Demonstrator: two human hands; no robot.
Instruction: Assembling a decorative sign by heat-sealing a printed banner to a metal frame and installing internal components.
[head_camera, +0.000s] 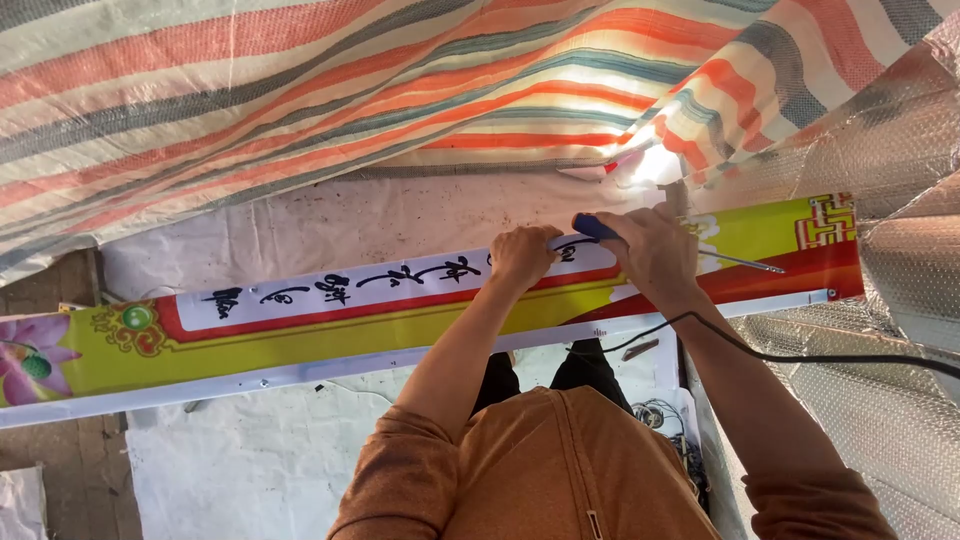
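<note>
Head view: nearest the camera, orange sleeves (540, 470) are reaching out over a long printed banner (400, 310) in yellow, red and white. The left hand (522, 255) is pressing on the white strip, fingers curled down against it, holding nothing. The right hand (655, 250) is wrapping closed fingers around a blue-handled corded tool (600, 228), its thin metal tip (745, 261) hovering over the banner's yellow end. Risk, to my eye: the black cord (800, 357) is trailing across the edge and could snag, dragging the tip across the print.
</note>
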